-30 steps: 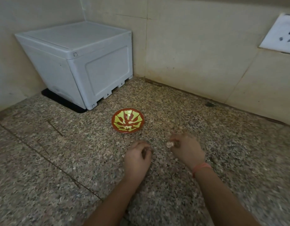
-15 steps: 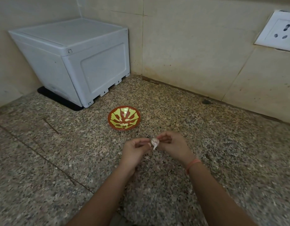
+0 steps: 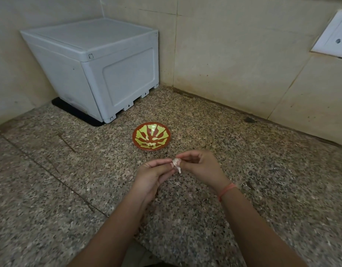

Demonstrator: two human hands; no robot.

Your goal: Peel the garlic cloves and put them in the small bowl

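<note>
Fingers of left hand [image 3: 153,173] and right hand [image 3: 201,167] pinch one pale, papery garlic clove [image 3: 176,164] above speckled granite counter [image 3: 70,180]; glossy round small bowl [image 3: 151,138], red-brown with yellow petals, nearby.

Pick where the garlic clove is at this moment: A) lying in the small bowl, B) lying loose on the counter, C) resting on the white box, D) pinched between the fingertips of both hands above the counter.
D: the garlic clove is pinched between the left hand and the right hand, on the near side of the small bowl.
</note>
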